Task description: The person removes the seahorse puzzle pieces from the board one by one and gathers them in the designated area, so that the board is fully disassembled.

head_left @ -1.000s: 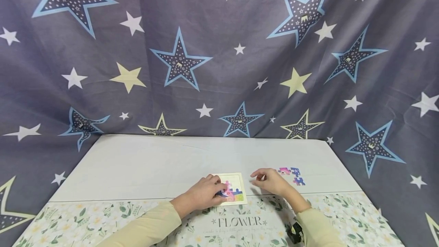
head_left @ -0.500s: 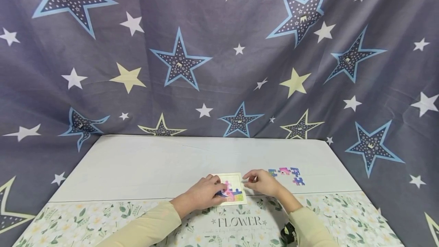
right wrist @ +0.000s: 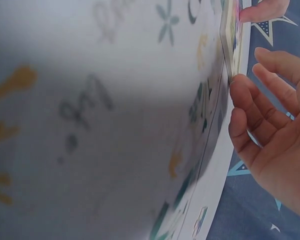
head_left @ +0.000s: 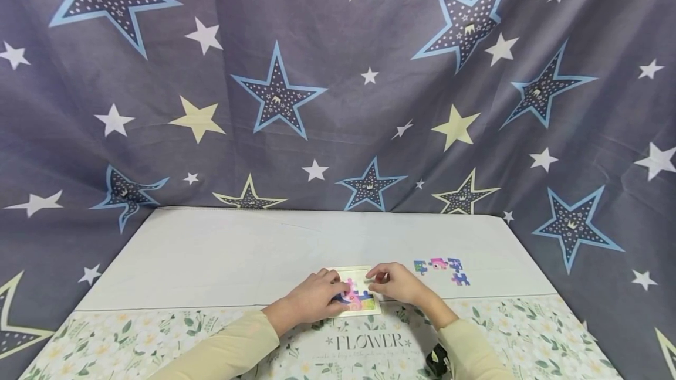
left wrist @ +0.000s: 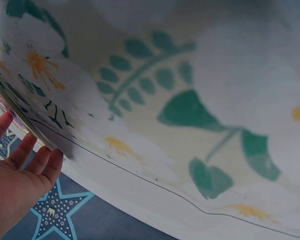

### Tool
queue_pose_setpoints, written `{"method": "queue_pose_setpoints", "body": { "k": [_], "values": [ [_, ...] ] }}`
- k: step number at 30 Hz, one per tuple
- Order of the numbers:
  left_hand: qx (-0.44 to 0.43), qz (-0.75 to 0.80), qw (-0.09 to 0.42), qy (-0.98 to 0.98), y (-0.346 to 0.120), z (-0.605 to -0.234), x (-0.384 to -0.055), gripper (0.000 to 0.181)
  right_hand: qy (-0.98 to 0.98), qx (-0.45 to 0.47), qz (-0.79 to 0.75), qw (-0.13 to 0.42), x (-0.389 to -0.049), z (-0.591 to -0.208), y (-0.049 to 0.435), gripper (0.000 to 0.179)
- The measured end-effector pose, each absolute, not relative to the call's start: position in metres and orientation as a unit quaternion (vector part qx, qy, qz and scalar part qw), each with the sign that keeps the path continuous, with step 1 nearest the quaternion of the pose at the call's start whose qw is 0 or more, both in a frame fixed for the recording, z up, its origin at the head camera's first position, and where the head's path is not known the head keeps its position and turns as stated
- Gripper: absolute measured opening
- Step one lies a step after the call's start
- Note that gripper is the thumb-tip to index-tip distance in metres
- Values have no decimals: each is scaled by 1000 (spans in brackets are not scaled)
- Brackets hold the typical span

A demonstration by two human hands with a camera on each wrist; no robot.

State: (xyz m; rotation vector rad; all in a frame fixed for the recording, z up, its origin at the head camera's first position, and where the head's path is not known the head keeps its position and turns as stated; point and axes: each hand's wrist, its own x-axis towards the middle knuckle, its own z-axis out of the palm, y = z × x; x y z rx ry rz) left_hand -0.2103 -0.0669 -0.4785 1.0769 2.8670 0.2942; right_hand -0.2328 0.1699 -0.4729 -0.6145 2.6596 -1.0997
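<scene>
A small jigsaw puzzle board [head_left: 376, 307] with a cream frame lies on the table; pink, blue and green pieces fill its lower part. My left hand [head_left: 313, 297] holds the board at its left side, fingers bent over the puzzle and thumb by the front edge. In the left wrist view its fingers [left wrist: 25, 150] reach the board's edge. My right hand [head_left: 398, 284] hovers at the board's right side, thumb and forefinger pinching what looks like a puzzle piece, mostly hidden by the fingers. The right wrist view has these fingers [right wrist: 242, 92] bent beside the board's edge.
Several loose pieces lie to the right: a blue-green piece [head_left: 419, 267], a pink piece [head_left: 438, 263] and blue pieces [head_left: 460, 279]. The tablecloth [head_left: 237, 251] is white behind and flowered in front. A starry curtain [head_left: 327, 151] hangs behind the table.
My right hand has moved left from near the loose pieces to over the board's right edge, uncovering the blue-green piece. The left hand has stayed on the board.
</scene>
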Motion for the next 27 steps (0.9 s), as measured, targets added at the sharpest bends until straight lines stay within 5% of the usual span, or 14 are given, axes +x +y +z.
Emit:
{"method": "queue_pose_setpoints", "body": {
  "k": [27],
  "values": [
    [356, 93, 21, 930, -67, -477, -210, 44, 908, -241, -327, 105, -226, -478, 147, 16]
  ]
}}
